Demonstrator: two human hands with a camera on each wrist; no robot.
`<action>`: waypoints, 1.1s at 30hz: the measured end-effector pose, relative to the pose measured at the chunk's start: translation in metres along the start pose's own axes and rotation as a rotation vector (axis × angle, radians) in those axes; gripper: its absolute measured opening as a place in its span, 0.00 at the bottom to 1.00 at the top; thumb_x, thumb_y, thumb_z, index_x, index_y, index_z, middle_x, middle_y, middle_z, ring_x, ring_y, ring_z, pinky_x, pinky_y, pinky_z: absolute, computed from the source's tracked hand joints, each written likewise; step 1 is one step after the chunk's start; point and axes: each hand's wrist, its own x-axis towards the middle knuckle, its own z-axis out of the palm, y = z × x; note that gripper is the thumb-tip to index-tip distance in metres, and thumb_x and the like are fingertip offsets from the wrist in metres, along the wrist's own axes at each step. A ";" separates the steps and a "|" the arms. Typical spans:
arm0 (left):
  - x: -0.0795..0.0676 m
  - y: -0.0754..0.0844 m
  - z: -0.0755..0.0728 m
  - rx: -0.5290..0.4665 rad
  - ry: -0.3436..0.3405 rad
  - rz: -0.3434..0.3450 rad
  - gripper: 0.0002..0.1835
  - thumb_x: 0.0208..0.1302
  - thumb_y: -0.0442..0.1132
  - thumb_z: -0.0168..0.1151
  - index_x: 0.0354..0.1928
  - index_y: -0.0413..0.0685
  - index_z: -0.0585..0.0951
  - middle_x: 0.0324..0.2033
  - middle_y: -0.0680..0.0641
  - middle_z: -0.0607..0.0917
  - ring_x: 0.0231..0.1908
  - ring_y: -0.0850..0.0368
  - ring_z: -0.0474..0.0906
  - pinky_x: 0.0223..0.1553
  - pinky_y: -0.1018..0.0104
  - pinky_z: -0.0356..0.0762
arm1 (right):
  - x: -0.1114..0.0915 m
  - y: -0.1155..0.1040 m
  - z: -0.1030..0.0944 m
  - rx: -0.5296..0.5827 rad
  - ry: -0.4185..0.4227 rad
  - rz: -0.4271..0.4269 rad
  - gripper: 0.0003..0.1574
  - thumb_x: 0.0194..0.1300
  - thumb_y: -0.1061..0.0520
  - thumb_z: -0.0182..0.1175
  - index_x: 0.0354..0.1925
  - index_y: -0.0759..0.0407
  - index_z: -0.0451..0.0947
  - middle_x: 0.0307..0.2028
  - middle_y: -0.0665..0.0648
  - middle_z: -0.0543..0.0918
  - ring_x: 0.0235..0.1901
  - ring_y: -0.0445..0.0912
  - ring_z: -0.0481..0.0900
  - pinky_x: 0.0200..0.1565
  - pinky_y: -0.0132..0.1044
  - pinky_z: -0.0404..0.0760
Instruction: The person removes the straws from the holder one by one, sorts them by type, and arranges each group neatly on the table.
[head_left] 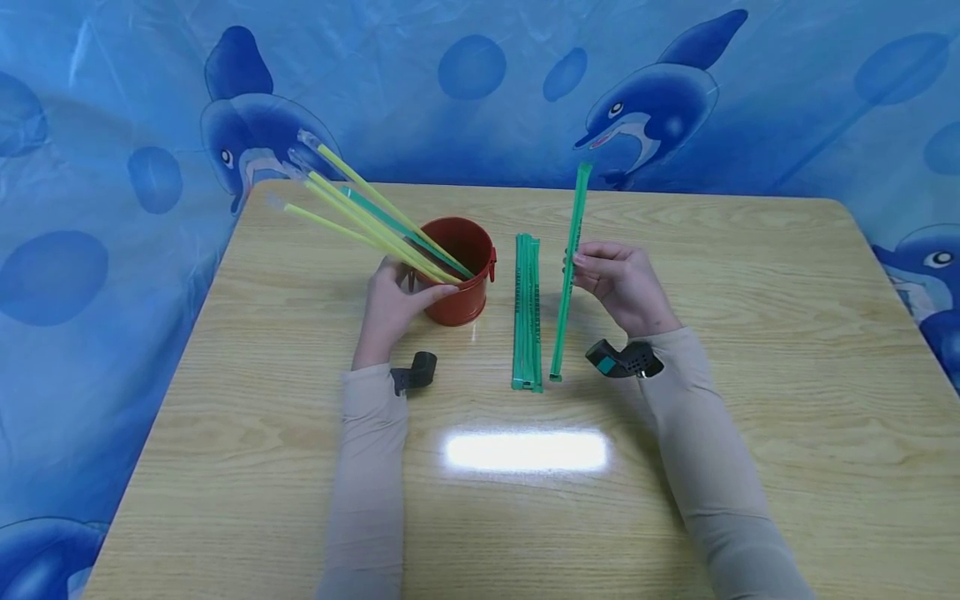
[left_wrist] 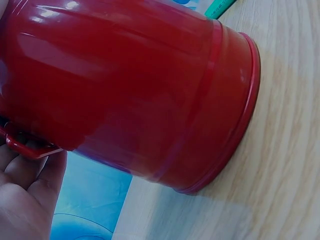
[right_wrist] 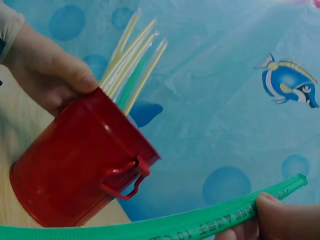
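Observation:
A red bucket stands left of the table's middle. My left hand grips its side, thumb at the rim and fingers by the side handle. Several yellow straws in clear wrappers and a green straw lean out of the bucket to the left. My right hand pinches a long green wrapped straw between thumb and fingers, upper end pointing away; dark print shows on its wrapper in the right wrist view. Beside it, several more green wrapped straws lie in a row.
The wooden table reaches a blue dolphin-print sheet at the back and sides. A bright light reflection lies on the table's surface. Each wrist wears a small black camera.

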 end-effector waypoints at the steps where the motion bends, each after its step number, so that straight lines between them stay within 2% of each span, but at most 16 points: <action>1: 0.000 0.000 0.000 0.002 0.000 0.001 0.36 0.51 0.41 0.73 0.63 0.47 0.70 0.60 0.49 0.73 0.62 0.58 0.64 0.62 0.61 0.66 | 0.001 0.002 -0.002 -0.002 0.003 0.019 0.13 0.65 0.71 0.54 0.32 0.63 0.84 0.30 0.57 0.85 0.31 0.46 0.83 0.39 0.34 0.82; 6: 0.000 0.000 0.000 0.006 0.001 -0.001 0.36 0.52 0.41 0.73 0.63 0.48 0.69 0.61 0.49 0.73 0.63 0.58 0.63 0.62 0.61 0.66 | 0.004 0.012 -0.012 -0.022 0.031 0.082 0.13 0.65 0.70 0.54 0.31 0.62 0.84 0.30 0.56 0.85 0.30 0.44 0.83 0.39 0.33 0.81; 17: 0.000 0.000 -0.001 0.004 0.000 -0.016 0.37 0.51 0.41 0.73 0.63 0.48 0.69 0.61 0.49 0.72 0.63 0.58 0.63 0.62 0.60 0.65 | 0.013 0.028 -0.023 -0.045 0.120 0.158 0.11 0.65 0.69 0.56 0.31 0.60 0.84 0.29 0.54 0.85 0.29 0.42 0.83 0.39 0.32 0.82; 33: -0.002 0.003 0.000 -0.010 -0.002 -0.010 0.37 0.51 0.39 0.73 0.63 0.47 0.69 0.60 0.49 0.73 0.61 0.58 0.65 0.61 0.61 0.67 | 0.023 0.045 -0.033 -0.141 0.191 0.192 0.11 0.65 0.68 0.57 0.30 0.58 0.84 0.28 0.52 0.84 0.28 0.40 0.82 0.36 0.29 0.82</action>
